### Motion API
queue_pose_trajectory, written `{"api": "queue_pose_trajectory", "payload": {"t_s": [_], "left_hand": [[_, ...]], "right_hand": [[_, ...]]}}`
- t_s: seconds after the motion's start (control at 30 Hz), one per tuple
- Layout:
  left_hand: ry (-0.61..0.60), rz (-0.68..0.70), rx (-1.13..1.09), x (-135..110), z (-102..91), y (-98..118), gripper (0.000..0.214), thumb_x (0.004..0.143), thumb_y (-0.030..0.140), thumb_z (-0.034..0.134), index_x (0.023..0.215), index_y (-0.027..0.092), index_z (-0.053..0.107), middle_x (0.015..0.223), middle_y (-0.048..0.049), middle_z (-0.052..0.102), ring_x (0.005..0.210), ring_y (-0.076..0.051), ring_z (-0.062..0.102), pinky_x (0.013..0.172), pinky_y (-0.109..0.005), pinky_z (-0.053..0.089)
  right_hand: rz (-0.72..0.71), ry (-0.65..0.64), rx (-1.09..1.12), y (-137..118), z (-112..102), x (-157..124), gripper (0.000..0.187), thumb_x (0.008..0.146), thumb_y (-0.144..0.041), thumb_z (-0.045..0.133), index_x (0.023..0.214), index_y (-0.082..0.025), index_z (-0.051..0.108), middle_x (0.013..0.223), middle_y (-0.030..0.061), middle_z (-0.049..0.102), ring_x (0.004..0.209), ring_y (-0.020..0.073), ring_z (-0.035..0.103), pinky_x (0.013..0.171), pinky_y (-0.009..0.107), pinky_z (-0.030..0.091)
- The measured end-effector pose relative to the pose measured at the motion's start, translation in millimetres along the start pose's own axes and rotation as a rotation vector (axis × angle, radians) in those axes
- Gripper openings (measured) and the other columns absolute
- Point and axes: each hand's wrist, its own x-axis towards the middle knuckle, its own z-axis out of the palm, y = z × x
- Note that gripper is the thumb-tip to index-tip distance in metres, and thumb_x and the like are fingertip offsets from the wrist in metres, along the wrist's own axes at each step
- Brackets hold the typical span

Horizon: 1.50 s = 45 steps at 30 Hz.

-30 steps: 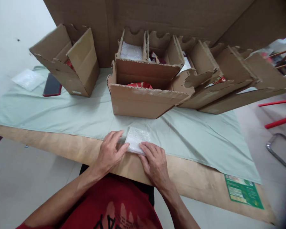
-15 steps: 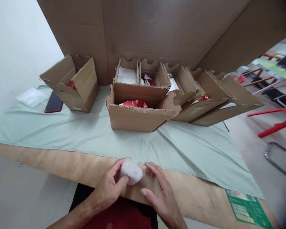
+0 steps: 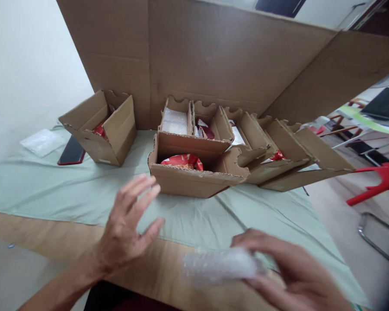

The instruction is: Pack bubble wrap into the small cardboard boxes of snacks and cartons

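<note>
My right hand (image 3: 291, 272) is low at the right, blurred by motion, with its fingers closed on a bubble-wrapped packet (image 3: 218, 264) that sticks out to the left above the wooden table edge. Raised over the pale green cloth (image 3: 68, 190), my left hand (image 3: 126, 229) is open with fingers spread and holds nothing. In front of both hands stands a divided cardboard box (image 3: 194, 179) with a red packet (image 3: 181, 161) in its front compartment and bubble wrap (image 3: 174, 121) in a rear one.
A tipped open carton (image 3: 100, 127) lies at the left, beside a dark red phone (image 3: 71, 151) and a clear plastic bag (image 3: 40, 141). More cardboard trays (image 3: 298, 160) fan out to the right. A tall cardboard sheet (image 3: 214, 56) stands behind. Red stool legs (image 3: 379, 181) are at the far right.
The packet passed from my left hand to my right, which carried it rightward. My left hand lifted off and opened. The camera tilted upward.
</note>
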Motion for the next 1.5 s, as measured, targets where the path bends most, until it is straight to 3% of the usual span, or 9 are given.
{"api": "queue_pose_trajectory", "payload": {"t_s": [0.1,0.17,0.4,0.73,0.9,1.0,1.13,1.33,1.5], "left_hand": [[0.094,0.066,0.149,39.5,-1.0,-27.1,0.064,0.088,0.015,0.07,0.148,0.015,0.046,0.144,-0.0206,0.056,0.146,-0.038,0.044,0.118,-0.058,0.04],[0.084,0.06,0.14,50.6,7.5,-35.2,0.047,0.09,0.013,0.067,0.136,0.015,0.056,0.142,-0.0201,0.059,0.143,-0.037,0.048,0.115,-0.057,0.043],[0.123,0.026,0.034,39.6,30.8,-31.2,0.027,0.089,0.001,0.061,0.108,0.018,0.068,0.146,-0.0179,0.057,0.136,-0.03,0.056,0.109,-0.049,0.049],[0.127,0.017,-0.026,43.2,32.5,-34.6,0.027,0.087,0.0,0.062,0.106,0.017,0.069,0.144,-0.0172,0.06,0.132,-0.029,0.058,0.107,-0.048,0.05],[0.128,0.008,-0.018,39.5,30.8,-34.3,0.034,0.089,0.003,0.062,0.117,0.022,0.067,0.152,-0.0125,0.053,0.135,-0.028,0.057,0.11,-0.045,0.049],[0.156,-0.136,-0.076,29.6,28.3,-36.2,0.059,0.092,0.014,0.066,0.147,0.027,0.05,0.16,-0.0124,0.044,0.141,-0.029,0.051,0.115,-0.047,0.046],[0.103,-0.46,-0.312,13.2,33.9,-47.4,0.079,0.092,0.033,0.07,0.16,0.033,0.03,0.162,-0.0111,0.042,0.14,-0.03,0.052,0.115,-0.052,0.046],[-0.007,-0.717,-0.662,20.3,65.8,-57.5,0.093,0.081,0.045,0.077,0.158,0.026,0.029,0.158,-0.0152,0.046,0.137,-0.032,0.054,0.115,-0.053,0.045],[0.042,-0.721,-0.653,24.9,79.3,-46.2,0.081,0.082,0.045,0.074,0.15,0.017,0.041,0.141,-0.0173,0.06,0.134,-0.033,0.057,0.118,-0.054,0.041]], "right_hand": [[-0.013,0.521,-0.079,-11.0,-36.0,41.9,0.021,0.089,-0.04,0.073,0.11,-0.034,0.071,0.093,0.0031,0.076,0.076,0.0224,0.072,0.061,0.033,0.058],[-0.035,0.638,-0.26,-8.1,-45.5,78.5,0.023,0.087,-0.042,0.074,0.107,-0.03,0.071,0.089,0.0036,0.074,0.072,0.0215,0.069,0.06,0.034,0.055],[0.086,-0.275,-1.258,15.5,-20.1,179.3,0.014,0.086,-0.021,0.065,0.082,-0.015,0.076,0.085,0.016,0.077,0.087,0.0309,0.072,0.071,0.037,0.049],[0.216,-0.559,-1.18,35.2,27.5,213.6,0.019,0.087,-0.015,0.063,0.082,-0.017,0.081,0.082,0.0166,0.08,0.083,0.0303,0.077,0.071,0.036,0.054],[0.246,-0.462,-1.2,17.5,1.0,204.3,0.019,0.09,-0.03,0.066,0.082,-0.019,0.079,0.08,0.0151,0.079,0.078,0.0303,0.076,0.062,0.034,0.051],[0.271,-0.17,-1.2,6.0,-44.6,161.8,0.036,0.099,-0.045,0.048,0.095,-0.025,0.077,0.082,0.0116,0.079,0.074,0.0306,0.074,0.056,0.035,0.045],[0.253,0.307,-0.799,28.1,-75.4,82.6,0.047,0.092,-0.065,0.046,0.088,-0.027,0.074,0.07,0.0067,0.076,0.055,0.0243,0.066,0.055,0.037,0.048],[0.286,0.178,-0.234,98.5,-14.5,60.6,0.061,0.08,-0.057,0.066,0.126,-0.018,0.064,0.118,0.0145,0.076,0.098,0.0288,0.073,0.075,0.039,0.059],[0.227,0.195,-0.05,108.4,29.4,87.8,0.039,0.082,-0.05,0.062,0.1,-0.015,0.069,0.1,0.013,0.078,0.084,0.0259,0.071,0.073,0.037,0.057]]}}
